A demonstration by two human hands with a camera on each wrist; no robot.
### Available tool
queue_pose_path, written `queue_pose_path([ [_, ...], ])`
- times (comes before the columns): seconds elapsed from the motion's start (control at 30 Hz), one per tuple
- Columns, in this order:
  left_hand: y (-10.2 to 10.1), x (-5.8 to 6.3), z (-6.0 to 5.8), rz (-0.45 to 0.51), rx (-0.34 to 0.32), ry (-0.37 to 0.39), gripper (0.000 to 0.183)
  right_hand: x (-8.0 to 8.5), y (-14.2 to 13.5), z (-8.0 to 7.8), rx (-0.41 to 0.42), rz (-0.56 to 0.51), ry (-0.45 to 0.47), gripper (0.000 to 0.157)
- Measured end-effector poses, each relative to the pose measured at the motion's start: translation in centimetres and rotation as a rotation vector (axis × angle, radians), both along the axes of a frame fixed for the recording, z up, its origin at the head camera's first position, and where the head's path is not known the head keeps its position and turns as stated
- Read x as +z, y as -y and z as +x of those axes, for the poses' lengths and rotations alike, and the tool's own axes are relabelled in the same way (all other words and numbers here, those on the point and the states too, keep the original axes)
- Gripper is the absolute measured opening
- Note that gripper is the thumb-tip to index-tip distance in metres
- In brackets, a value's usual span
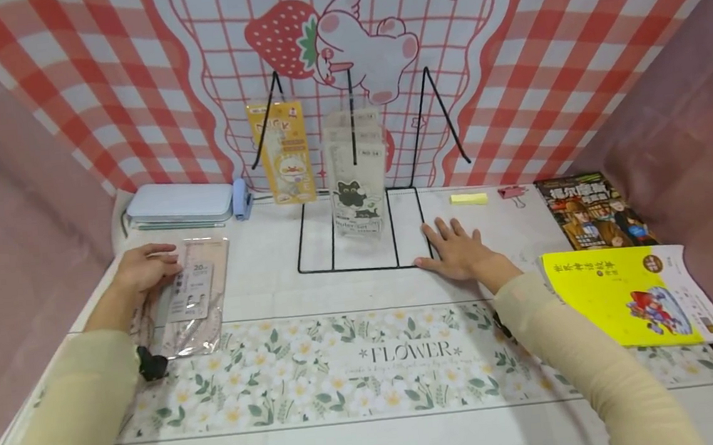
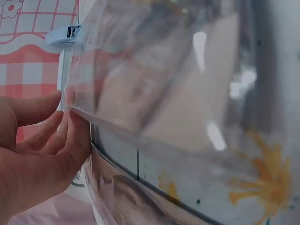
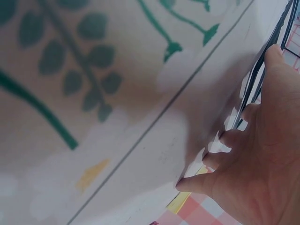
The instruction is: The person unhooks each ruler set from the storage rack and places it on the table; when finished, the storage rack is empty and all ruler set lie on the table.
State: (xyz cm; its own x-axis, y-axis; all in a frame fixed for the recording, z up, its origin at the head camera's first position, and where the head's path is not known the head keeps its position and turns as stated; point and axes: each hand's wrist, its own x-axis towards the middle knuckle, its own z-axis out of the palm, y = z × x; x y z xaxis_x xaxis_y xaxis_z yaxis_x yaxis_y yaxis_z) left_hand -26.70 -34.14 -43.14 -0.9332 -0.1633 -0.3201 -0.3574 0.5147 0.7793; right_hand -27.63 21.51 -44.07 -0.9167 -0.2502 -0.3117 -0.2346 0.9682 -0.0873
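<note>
Two clear plastic packets lie side by side at the left. My left hand point(image 1: 147, 268) reaches over the left packet point(image 1: 143, 318) and touches the edge of the right one point(image 1: 223, 282), which has a white label. In the left wrist view, the fingertips meet that edge while the thumb stands apart. My right hand point(image 1: 459, 250) rests flat, fingers spread, at the right side of a black wire rack point(image 1: 361, 270). Several clear packets with a black cat point(image 1: 354, 172) hang on the rack's middle hook. An orange duck packet point(image 1: 285, 150) hangs on the left hook.
A pale blue case point(image 1: 179, 200) and a blue hole punch point(image 1: 241, 199) stand at the back left. Toward the right are a yellow strip point(image 1: 469, 199), a pink binder clip point(image 1: 511, 195), a dark magazine point(image 1: 588, 214) and a yellow book point(image 1: 621, 297).
</note>
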Motion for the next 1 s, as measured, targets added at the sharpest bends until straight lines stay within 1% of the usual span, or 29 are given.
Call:
queue_pose_path([
  [0.1,-0.1,-0.1,-0.2,0.016,0.032,0.004,0.065,0.0,-0.1,0.0,0.004,-0.002,-0.008,0.087],
  [0.13,-0.3,0.0,-0.2,0.024,0.059,0.007,0.065,0.0,-0.1,0.0,0.004,-0.003,-0.01,0.087],
  [0.2,-0.5,0.2,-0.3,0.021,0.078,0.013,0.065,0.0,-0.1,0.0,0.005,-0.003,-0.014,0.087],
  [0.33,-0.9,0.6,-0.3,0.002,0.129,0.044,0.067,-0.1,-0.2,0.0,-0.001,-0.008,-0.01,0.088],
  [0.37,-0.9,0.7,-0.3,-0.012,0.124,0.053,0.067,-0.1,-0.2,0.0,-0.002,-0.008,-0.009,0.088],
  [0.47,-1.2,0.8,-0.2,-0.031,0.172,0.078,0.066,-0.2,-0.2,0.1,-0.006,-0.008,-0.007,0.087],
  [0.57,-1.3,1.0,-0.3,-0.05,0.17,0.087,0.066,-0.2,-0.2,0.2,-0.01,-0.011,-0.003,0.087],
  [0.63,-1.2,1.1,-0.4,-0.059,0.144,0.082,0.066,-0.3,-0.3,0.2,-0.011,-0.011,-0.003,0.087],
  [0.7,-1.0,1.1,-0.6,-0.063,0.118,0.05,0.066,-0.3,-0.3,0.2,-0.01,-0.008,-0.004,0.087],
  [0.73,-0.9,1.1,-0.8,-0.076,0.113,0.047,0.066,-0.3,-0.3,0.2,-0.009,-0.006,-0.005,0.087],
  [0.8,-0.8,1.2,-1.1,-0.088,0.084,0.01,0.065,-0.3,-0.3,0.1,-0.007,-0.001,-0.004,0.088],
  [0.83,-0.6,1.1,-1.2,-0.079,0.068,-0.014,0.064,-0.4,-0.3,0.1,-0.007,0.0,-0.004,0.088],
  [0.87,-0.9,1.5,-1.2,-0.078,0.05,-0.031,0.063,-0.4,-0.3,0.1,-0.006,0.003,-0.005,0.088],
  [0.9,-1.3,2.1,-1.0,-0.071,0.018,-0.051,0.062,-0.4,-0.3,0.1,-0.004,0.004,-0.006,0.088],
  [1.0,-2.8,4.5,-0.3,-0.029,-0.089,-0.137,0.06,-0.3,-0.1,0.0,0.004,0.002,-0.01,0.088],
])
